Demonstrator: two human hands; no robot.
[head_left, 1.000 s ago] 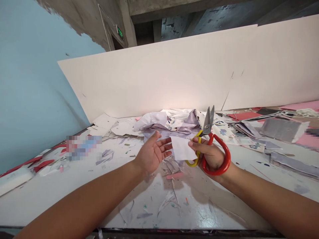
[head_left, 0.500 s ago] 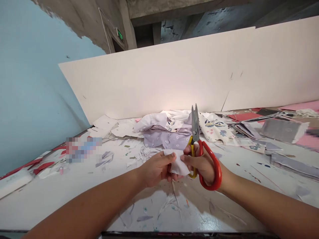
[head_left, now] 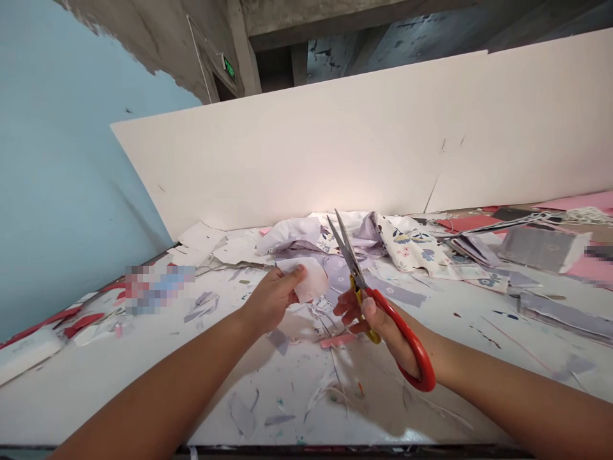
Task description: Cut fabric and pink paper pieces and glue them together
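My left hand [head_left: 271, 300] is closed on a small white piece of fabric [head_left: 309, 281], pinched between thumb and fingers above the white table [head_left: 119, 358]. My right hand [head_left: 371, 319] grips scissors [head_left: 378, 306] with one red and one yellow handle. The blades are slightly apart and point up and left, their tips just right of the white piece. Cut scraps [head_left: 330, 332] lie on the table under both hands.
A heap of lilac and flowered cloth [head_left: 354, 246] lies behind the hands. A tall white board [head_left: 383, 140] stands along the table's back. Grey folded pieces [head_left: 546, 249] and pink sheets [head_left: 584, 204] sit at the right, paper offcuts [head_left: 205, 239] at the left.
The white piece has passed from both hands into my left hand alone, which moved up and left. My right hand dropped lower and tilted the scissors so the blades lean left.
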